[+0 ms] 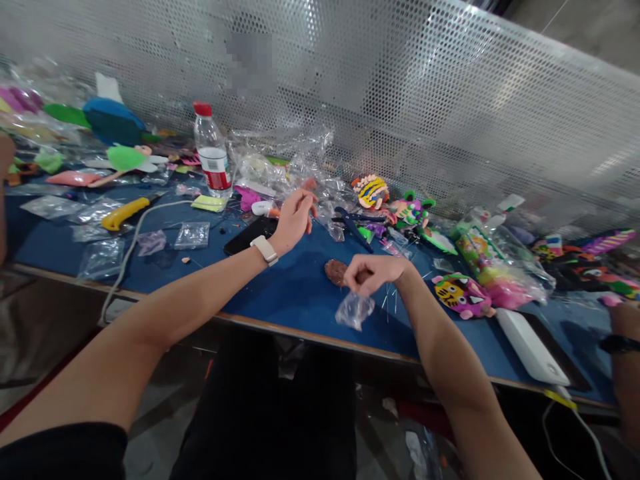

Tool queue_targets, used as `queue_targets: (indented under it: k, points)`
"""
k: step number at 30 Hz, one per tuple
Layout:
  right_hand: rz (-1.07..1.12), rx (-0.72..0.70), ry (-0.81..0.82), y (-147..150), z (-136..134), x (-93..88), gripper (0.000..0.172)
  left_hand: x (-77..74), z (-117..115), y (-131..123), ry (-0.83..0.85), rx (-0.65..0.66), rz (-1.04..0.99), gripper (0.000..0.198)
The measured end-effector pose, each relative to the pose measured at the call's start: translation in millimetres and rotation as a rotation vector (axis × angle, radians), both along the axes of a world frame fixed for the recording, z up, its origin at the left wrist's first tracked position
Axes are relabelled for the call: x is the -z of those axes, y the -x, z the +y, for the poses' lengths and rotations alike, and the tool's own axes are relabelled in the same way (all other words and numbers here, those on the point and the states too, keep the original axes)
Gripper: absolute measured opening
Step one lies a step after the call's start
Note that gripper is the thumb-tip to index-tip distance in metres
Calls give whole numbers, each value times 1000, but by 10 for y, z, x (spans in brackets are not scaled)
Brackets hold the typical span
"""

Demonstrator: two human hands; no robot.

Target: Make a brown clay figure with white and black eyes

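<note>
My right hand (pixel 373 272) pinches a small crumpled clear plastic bag (pixel 355 311) that hangs over the front part of the blue table. Right beside its fingers, a brown clay-like lump (pixel 335 272) lies on the tabletop. My left hand (pixel 294 221), with a pale watch band at the wrist, is raised over the table with loosely bent fingers and nothing visible in them. Below and left of it lies a black phone (pixel 251 233). Crumpled clear wrapping (pixel 300 163) is heaped behind that hand, and dark-handled pliers (pixel 355 223) lie to its right.
A red-capped bottle (pixel 213 150) stands at the back left, near a yellow cutter (pixel 125 213) and a white cable. Colourful clay figures (pixel 463 295) and a white power bank (pixel 531 347) lie to the right. A perforated metal panel (pixel 350 87) rises behind. Other people's arms show at both edges.
</note>
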State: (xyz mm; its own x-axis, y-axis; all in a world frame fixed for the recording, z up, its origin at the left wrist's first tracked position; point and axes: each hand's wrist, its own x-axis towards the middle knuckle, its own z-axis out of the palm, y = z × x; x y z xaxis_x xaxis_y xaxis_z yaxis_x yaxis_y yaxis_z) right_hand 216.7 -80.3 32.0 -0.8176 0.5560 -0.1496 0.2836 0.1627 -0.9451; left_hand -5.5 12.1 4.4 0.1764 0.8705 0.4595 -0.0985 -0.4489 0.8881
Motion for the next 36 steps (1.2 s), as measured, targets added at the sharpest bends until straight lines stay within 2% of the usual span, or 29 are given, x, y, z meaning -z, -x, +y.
queue_targets:
  k: [1, 2, 4, 6, 7, 8, 13, 18, 23, 27, 33, 36]
  points:
    - [78, 83, -29, 18, 8, -14, 42, 5, 4, 2, 1, 2, 16, 32]
    - [263, 321, -104, 40, 30, -20, 43, 11, -2, 2, 4, 9, 31, 30]
    - [415, 543, -175, 81, 107, -6, 46, 23, -31, -2, 17, 31, 71, 26]
    - [609, 929, -216, 105, 193, 42, 43, 32, -66, -4, 29, 52, 128, 22]
    - [633, 1040, -195, 113, 227, 78, 41, 34, -83, -4, 25, 61, 167, 21]
    - [605, 1090, -165, 121, 251, 119, 41, 33, -101, -4, 3, 65, 211, 20]
    - [462, 1056, -135, 212, 249, 291, 59, -4, -223, -18, -330, 27, 488, 16]
    - [340, 1018, -104, 300, 214, 332, 74, -14, -357, -61, -539, 119, 635, 10]
    - [297, 1015, -138, 352, 205, 384, 79, 25, -412, -91, -627, 188, 660, 15]
    - [280, 1019, -209, 404, 188, 447, 80, 47, -416, -98, -668, 184, 661, 18]
    - [495, 935, -257, 376, 234, 510, 59, 28, -386, -92, -731, 113, 605, 22]
    - [513, 862, -230, 367, 244, 517, 62, 41, -340, -94, -767, 95, 667, 31]
